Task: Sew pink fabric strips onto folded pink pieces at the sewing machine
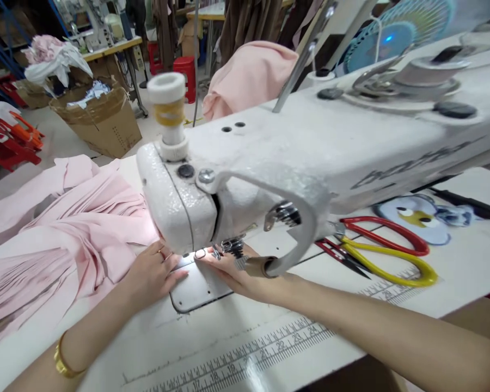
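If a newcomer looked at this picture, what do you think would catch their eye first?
Probably the big white sewing machine, reaching in from the right, with the left hand and right hand close beneath its head. Next might come the scissors, one loop red and one yellow, on the table to the right, and the layered pink fabric heaped at the left.

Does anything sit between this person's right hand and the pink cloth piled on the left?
Yes: the left hand lies between the right hand and the pink cloth, and the sewing machine's head overhangs the gap between both hands.
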`<state>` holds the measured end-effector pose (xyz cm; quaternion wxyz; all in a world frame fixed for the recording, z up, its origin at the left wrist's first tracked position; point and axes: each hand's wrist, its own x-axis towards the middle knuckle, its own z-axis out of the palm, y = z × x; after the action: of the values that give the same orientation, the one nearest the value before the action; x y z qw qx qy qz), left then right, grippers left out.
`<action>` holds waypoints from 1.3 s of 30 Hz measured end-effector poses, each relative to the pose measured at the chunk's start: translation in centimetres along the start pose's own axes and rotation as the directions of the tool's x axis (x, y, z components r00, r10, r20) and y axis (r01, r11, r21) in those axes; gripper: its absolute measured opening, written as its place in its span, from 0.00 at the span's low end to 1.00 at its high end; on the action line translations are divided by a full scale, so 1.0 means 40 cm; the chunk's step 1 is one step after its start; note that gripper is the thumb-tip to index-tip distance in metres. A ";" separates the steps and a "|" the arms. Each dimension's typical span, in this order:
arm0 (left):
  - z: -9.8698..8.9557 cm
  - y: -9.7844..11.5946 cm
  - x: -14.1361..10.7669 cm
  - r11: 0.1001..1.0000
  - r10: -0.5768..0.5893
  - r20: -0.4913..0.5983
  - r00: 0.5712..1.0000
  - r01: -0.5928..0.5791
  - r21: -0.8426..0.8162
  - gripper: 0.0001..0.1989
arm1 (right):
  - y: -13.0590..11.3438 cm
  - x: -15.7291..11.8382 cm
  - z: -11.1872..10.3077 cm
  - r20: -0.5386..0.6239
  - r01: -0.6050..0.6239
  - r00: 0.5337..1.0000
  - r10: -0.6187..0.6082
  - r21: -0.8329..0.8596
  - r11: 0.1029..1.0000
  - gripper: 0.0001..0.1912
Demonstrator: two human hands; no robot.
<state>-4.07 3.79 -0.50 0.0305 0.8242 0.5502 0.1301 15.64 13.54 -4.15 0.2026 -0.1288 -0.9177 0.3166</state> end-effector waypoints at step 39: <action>-0.052 0.497 -0.085 -0.344 -0.575 0.493 0.653 0.354 -0.870 0.14 | -0.362 -0.246 -0.065 -0.588 0.106 0.808 -0.050 0.062 0.992 0.11</action>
<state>12.05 -7.32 4.74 0.6134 0.2106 0.5595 0.5161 23.96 0.23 4.03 0.4934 -0.1726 -0.7999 0.2948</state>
